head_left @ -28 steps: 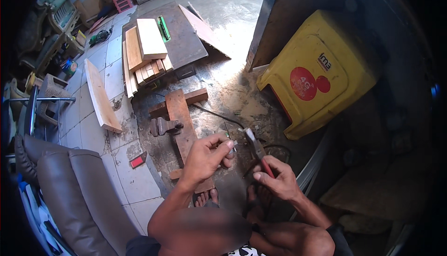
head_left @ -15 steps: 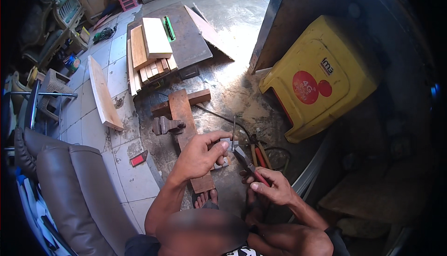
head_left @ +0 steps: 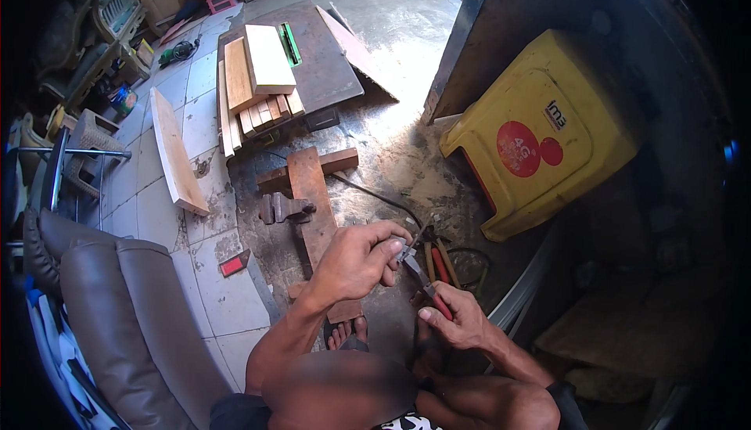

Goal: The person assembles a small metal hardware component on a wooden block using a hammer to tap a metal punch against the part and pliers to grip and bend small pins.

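Note:
My left hand (head_left: 356, 262) is closed, pinching a small grey metal piece (head_left: 402, 251) between thumb and forefinger. A thin metal rod (head_left: 418, 234) shows next to it, partly hidden by my fingers. My right hand (head_left: 458, 319) is wrapped round the red handles of pliers (head_left: 441, 305). The pliers' jaws meet the metal piece at my left fingertips; whether they grip it is too small to tell. Beneath my left forearm runs a brown wooden plank (head_left: 307, 176) lying across a shorter wooden block (head_left: 342, 161). A metal vise (head_left: 283, 208) sits at the plank's left side.
Tools with tan and red handles (head_left: 440, 262) lie beyond my right hand, near a black cable (head_left: 375, 193). A yellow plastic stool (head_left: 547, 133) lies tipped at the right. Cut timber (head_left: 270, 62) is stacked on a low dark table (head_left: 328, 78). A brown padded seat (head_left: 133, 305) stands left.
My left hand has moved slightly right, toward the pliers, with the metal piece. The rod that stood upright above my fingers is now tilted and lower. The pliers' jaws are closer to the piece.

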{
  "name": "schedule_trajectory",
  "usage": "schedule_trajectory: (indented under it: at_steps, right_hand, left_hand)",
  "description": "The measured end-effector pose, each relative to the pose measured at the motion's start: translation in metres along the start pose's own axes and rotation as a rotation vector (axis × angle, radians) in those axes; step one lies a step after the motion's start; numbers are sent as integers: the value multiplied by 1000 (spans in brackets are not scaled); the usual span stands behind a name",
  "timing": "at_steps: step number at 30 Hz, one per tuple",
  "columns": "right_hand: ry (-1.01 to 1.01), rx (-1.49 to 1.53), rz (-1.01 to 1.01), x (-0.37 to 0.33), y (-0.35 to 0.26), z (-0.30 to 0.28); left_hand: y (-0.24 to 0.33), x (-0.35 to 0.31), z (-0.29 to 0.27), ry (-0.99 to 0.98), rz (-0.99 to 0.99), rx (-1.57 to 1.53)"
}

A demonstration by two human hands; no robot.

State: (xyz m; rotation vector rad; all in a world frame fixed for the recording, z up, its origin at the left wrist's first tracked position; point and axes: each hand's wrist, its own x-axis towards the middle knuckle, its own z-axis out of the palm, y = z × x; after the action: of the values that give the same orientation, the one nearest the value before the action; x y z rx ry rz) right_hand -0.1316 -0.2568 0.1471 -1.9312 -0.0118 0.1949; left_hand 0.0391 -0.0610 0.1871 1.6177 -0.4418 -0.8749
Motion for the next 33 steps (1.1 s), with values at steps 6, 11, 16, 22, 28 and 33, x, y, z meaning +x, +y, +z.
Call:
schedule_trajectory:
  at_steps: [6,11,16,22,28,33]
  right_hand:
    - [7,-18,30,1,-1,-1]
    - [53,77,13,3,-7,2]
    - [14,67,52,1,1,-2]
    - [78,-58,17,0,6,1]
    - [92,-93,40,-3,5,2]
    - [113,-166,77,-4,-6,1]
  left_hand:
    - [6,1,3,4,1,34]
    - [3,6,8,68,57,-25]
    - [3,8,9,76,83,54]
    - [4,11,15,110,153,179]
    - [-3,12,21,193,288,411]
    - [-5,13,26,230,309,507]
